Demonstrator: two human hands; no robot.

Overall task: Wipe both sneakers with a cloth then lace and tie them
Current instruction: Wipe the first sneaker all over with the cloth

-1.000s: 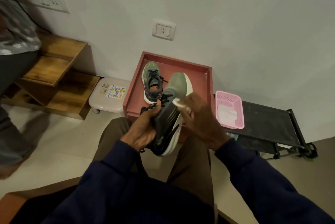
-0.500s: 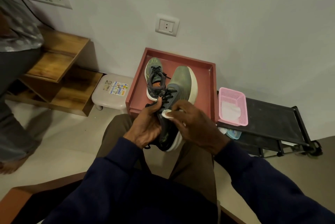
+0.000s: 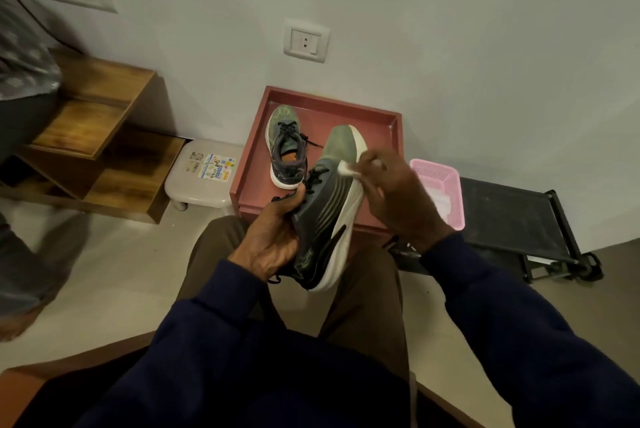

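**Cloth pressed on the raised sneaker**

Our left hand (image 3: 273, 240) holds one sneaker (image 3: 329, 216) raised in front of us. Its grip is curled around the heel part, with the thumb near the black laces (image 3: 317, 176). The grip of our right hand (image 3: 398, 195) pinches a small white cloth (image 3: 347, 169), which touches the side of this sneaker near the toe. The second sneaker (image 3: 286, 150) stands in the red tray (image 3: 346, 105), near a pink basket (image 3: 446, 182).
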